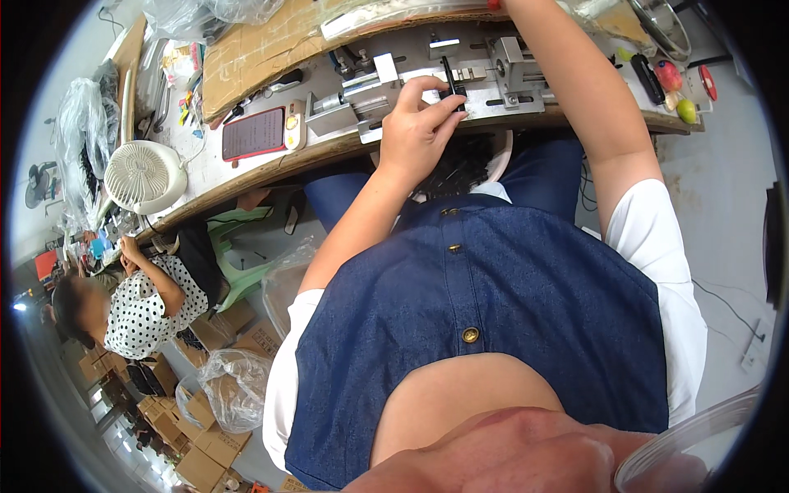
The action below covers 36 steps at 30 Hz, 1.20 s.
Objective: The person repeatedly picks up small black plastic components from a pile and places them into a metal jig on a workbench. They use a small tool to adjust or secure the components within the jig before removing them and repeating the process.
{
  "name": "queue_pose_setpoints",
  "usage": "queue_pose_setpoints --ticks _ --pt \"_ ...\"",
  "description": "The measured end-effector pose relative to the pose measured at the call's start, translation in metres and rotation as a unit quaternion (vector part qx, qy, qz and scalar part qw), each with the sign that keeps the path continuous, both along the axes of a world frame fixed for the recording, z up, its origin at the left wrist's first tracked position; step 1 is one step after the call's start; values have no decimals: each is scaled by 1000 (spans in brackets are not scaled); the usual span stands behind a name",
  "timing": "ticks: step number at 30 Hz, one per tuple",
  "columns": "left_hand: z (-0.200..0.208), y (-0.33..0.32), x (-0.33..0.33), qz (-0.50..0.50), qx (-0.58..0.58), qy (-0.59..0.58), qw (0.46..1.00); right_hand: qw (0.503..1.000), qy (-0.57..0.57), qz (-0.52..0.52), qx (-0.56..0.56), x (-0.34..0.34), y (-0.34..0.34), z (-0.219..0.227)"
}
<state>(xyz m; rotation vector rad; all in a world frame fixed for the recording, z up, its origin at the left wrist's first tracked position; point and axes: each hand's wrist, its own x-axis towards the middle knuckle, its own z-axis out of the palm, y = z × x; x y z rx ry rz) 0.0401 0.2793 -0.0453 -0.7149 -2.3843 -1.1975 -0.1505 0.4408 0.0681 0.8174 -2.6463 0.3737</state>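
My left hand [421,123] is at the near edge of the bench, its thumb and fingers closed on a thin black stick-like piece [449,76]. This piece stands at a slant beside the small metal holder in the middle of a silver metal fixture [514,76]. The fixture's left block [374,86] lies just beyond my left hand. My right forearm [567,78] stretches over the fixture's right side toward the far side of the bench. The right hand is past the top edge of the picture; only a bit of red at the wrist shows.
Left on the bench lie a phone [253,134] and a white fan [145,177]. Cardboard [263,53] covers the back. A container of black pieces [468,164] is between my legs. Small fruit [685,111] sits far right. A person in a dotted top [156,304] works at left.
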Motion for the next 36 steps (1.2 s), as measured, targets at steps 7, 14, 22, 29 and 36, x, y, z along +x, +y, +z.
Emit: queue_pose_setpoints --ticks 7,14,22,29,36 --pt "-6 7 -1 12 -23 41 999 977 -62 24 -200 -18 11 -3" --pt "17 0 0 -3 -56 -14 998 810 -130 109 -562 8 30 15" --pt "89 -27 -95 89 -204 318 922 737 -199 95 -639 112 39 -18" --pt "104 -44 -161 56 -213 82 972 976 -10 97 -196 196 34 -62" --pt "99 -56 -135 23 12 23 999 994 29 56 -88 197 26 -97"
